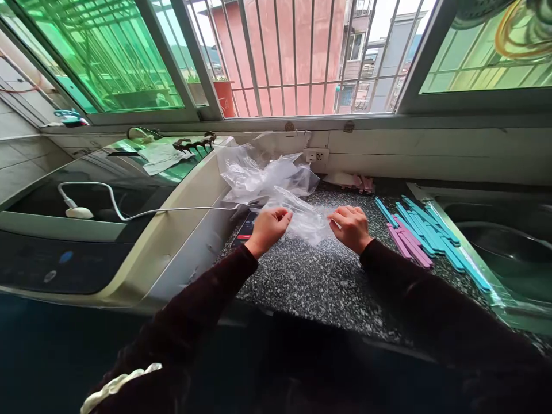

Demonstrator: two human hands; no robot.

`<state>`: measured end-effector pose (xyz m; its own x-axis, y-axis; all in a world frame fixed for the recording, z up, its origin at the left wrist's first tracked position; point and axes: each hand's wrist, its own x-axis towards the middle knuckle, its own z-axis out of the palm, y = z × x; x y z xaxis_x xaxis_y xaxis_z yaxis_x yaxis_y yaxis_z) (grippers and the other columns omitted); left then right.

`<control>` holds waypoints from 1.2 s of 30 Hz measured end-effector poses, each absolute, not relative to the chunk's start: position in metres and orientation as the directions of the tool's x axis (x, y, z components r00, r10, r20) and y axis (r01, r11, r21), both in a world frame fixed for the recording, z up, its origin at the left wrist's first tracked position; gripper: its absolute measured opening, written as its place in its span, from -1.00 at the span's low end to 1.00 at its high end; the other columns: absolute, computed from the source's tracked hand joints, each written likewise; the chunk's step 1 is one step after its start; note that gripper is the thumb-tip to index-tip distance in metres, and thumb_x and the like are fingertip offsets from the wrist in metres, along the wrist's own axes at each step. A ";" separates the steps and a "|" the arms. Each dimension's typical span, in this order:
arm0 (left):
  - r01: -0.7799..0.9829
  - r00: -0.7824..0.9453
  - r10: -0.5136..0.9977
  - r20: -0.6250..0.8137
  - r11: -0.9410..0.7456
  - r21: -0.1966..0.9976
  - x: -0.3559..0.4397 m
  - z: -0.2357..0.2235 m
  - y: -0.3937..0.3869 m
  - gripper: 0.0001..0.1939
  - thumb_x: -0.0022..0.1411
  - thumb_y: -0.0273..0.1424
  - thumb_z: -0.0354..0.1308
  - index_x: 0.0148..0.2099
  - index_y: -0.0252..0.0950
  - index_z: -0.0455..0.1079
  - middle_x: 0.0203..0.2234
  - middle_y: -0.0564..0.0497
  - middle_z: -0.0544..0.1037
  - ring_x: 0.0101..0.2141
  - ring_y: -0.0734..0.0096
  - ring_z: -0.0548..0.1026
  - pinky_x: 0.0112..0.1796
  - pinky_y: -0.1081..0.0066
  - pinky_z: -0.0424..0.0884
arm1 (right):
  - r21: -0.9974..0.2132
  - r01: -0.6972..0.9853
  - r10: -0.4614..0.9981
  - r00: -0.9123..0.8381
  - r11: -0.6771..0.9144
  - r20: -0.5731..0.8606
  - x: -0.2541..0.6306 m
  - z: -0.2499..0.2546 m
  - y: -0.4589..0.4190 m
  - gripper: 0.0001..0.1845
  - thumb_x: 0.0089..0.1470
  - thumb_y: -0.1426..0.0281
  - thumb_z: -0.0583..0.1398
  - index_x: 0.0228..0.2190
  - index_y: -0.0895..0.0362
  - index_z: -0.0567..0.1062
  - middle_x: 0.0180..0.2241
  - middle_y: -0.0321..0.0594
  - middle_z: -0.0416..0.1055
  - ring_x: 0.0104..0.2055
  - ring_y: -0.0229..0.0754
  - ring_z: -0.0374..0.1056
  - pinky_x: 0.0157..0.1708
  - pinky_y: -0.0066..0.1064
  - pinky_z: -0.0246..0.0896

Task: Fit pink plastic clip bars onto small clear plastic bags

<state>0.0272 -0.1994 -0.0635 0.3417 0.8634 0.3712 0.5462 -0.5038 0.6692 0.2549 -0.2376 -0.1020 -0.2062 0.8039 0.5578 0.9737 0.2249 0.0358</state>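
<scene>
A clear plastic bag [308,221] is stretched between my two hands above the speckled countertop [297,276]. My left hand [268,229] pinches its left side, with thumb and fingers pressed together. On the other side my right hand [350,227] has its fingers curled closed at the bag's right edge. More crumpled clear plastic bags [271,172] lie heaped just behind. Partly hidden by my left hand, a phone [245,229] lies on the counter. Right of my right hand are several turquoise strips [425,227] and several pink strips [409,244].
On the left stands a washing machine [172,230] with a white cable [190,208] running across its lid. A sink [509,247] is at the right. Pink pieces [362,183] lie near the wall socket [317,155]. A barred window [297,57] is behind.
</scene>
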 end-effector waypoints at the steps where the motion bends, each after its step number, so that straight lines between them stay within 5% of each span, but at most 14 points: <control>1: 0.513 0.364 0.852 0.376 -0.521 0.682 0.035 -0.069 -0.207 -0.67 0.13 -0.28 -0.02 -0.60 -0.31 0.28 -0.72 0.12 0.24 -0.62 0.55 0.16 -0.54 0.49 0.06 | 0.036 0.976 0.808 -0.198 0.215 0.554 0.265 -0.107 -0.248 -0.72 0.12 0.38 0.03 -0.38 0.11 0.54 -0.36 -0.18 0.46 -0.29 -0.17 0.20 -0.26 -0.32 -0.13; 7: 0.467 0.350 0.879 0.322 -0.463 0.753 0.083 -0.097 -0.234 -0.70 0.12 -0.27 0.02 -0.56 -0.32 0.35 -0.72 0.11 0.28 -0.62 0.55 0.20 -0.52 0.49 0.09 | -0.048 0.989 0.853 -0.095 0.139 0.513 0.313 -0.133 -0.295 -0.74 0.04 0.46 0.04 -0.33 0.14 0.53 -0.32 -0.14 0.45 -0.25 -0.15 0.25 -0.24 -0.35 0.03; 12: 0.482 0.316 0.901 0.298 -0.423 0.767 0.114 -0.111 -0.239 -0.72 0.13 -0.28 0.03 -0.49 -0.32 0.44 -0.69 0.09 0.36 -0.60 0.53 0.25 -0.51 0.50 0.12 | -0.224 0.963 0.758 0.036 0.147 0.652 0.322 -0.139 -0.320 -0.68 0.06 0.41 -0.01 -0.22 0.16 0.47 -0.36 -0.13 0.40 -0.27 -0.12 0.28 -0.24 -0.32 0.17; 16: 0.469 0.304 0.901 0.309 -0.424 0.775 0.130 -0.120 -0.240 -0.71 0.16 -0.28 0.02 -0.46 -0.32 0.46 -0.67 0.08 0.38 -0.58 0.52 0.28 -0.49 0.50 0.15 | -0.097 0.952 0.706 -0.146 0.292 0.693 0.308 -0.138 -0.327 -0.58 0.01 0.14 0.11 -0.17 0.15 0.46 -0.30 -0.08 0.39 -0.21 -0.07 0.28 -0.19 -0.27 0.16; 21: 0.372 0.394 0.840 0.372 -0.516 0.771 0.134 -0.132 -0.237 -0.71 0.22 -0.30 -0.02 -0.32 -0.34 0.47 -0.52 0.01 0.51 -0.52 0.50 0.37 -0.43 0.50 0.29 | -0.058 0.980 0.728 -0.102 0.192 0.677 0.299 -0.134 -0.319 -0.75 0.10 0.28 0.08 -0.36 0.09 0.53 -0.39 -0.16 0.41 -0.30 -0.16 0.27 -0.25 -0.34 0.09; 25: 0.406 0.609 0.704 0.365 -0.672 0.619 0.121 -0.140 -0.228 -0.72 0.18 -0.32 0.07 -0.11 -0.34 0.43 -0.25 -0.09 0.55 -0.24 0.37 0.47 -0.17 0.41 0.37 | -0.262 0.960 0.742 0.103 0.100 0.662 0.308 -0.117 -0.308 -0.69 0.11 0.27 0.04 -0.51 0.12 0.48 -0.49 -0.18 0.41 -0.36 -0.18 0.27 -0.26 -0.34 0.12; 31: 0.479 0.831 0.535 0.152 -0.827 0.293 0.092 -0.148 -0.230 -0.52 0.19 -0.21 0.07 0.12 -0.29 0.30 0.16 -0.14 0.28 0.14 0.09 0.23 0.12 0.15 0.16 | -0.652 0.759 0.717 0.455 -0.002 0.528 0.343 -0.086 -0.266 -0.72 0.01 0.23 0.08 -0.59 0.13 0.35 -0.62 -0.30 0.27 -0.57 -0.30 0.12 -0.52 -0.43 0.06; 36: 0.529 0.822 0.556 0.127 -0.826 0.192 0.068 -0.152 -0.248 -0.50 0.24 -0.18 -0.02 0.16 -0.30 0.25 0.17 -0.16 0.26 0.15 0.07 0.21 0.11 0.12 0.19 | -0.607 0.757 0.721 0.559 -0.242 0.410 0.377 -0.079 -0.244 -0.69 -0.08 0.23 0.14 -0.70 0.11 0.26 -0.71 -0.32 0.18 -0.59 -0.32 0.02 -0.57 -0.43 -0.06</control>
